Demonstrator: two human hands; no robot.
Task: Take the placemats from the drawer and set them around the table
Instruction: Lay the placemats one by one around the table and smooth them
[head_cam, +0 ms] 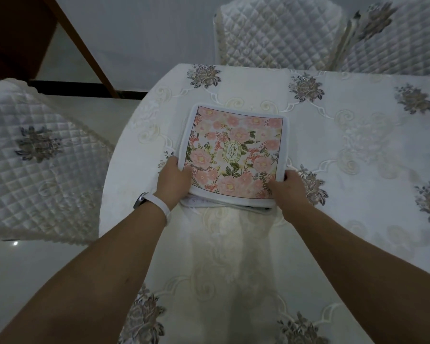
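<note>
Head view, looking down along both forearms. Well out to the left of the left hand [174, 178] stands a quilted chair [35, 155], its white cover stitched with a grey flower. A white band [159, 206] circles the left wrist. That hand grips the near left edge of the placemats [236, 150], thumb on top and fingers tucked under, out of sight. The stack sits between the two hands. Its top mat is white-bordered, printed with pink flowers around an oval label, and other layers peek out below its near edge. Whether it rests on the cloth or hangs just above it, I cannot tell. The right hand [287, 184] holds the near right corner, thumb on the print and fingers curled round the edge. An embroidered tablecloth [358, 145] spreads away to that hand's right, and far chairs [276, 36] stand beyond it.
</note>
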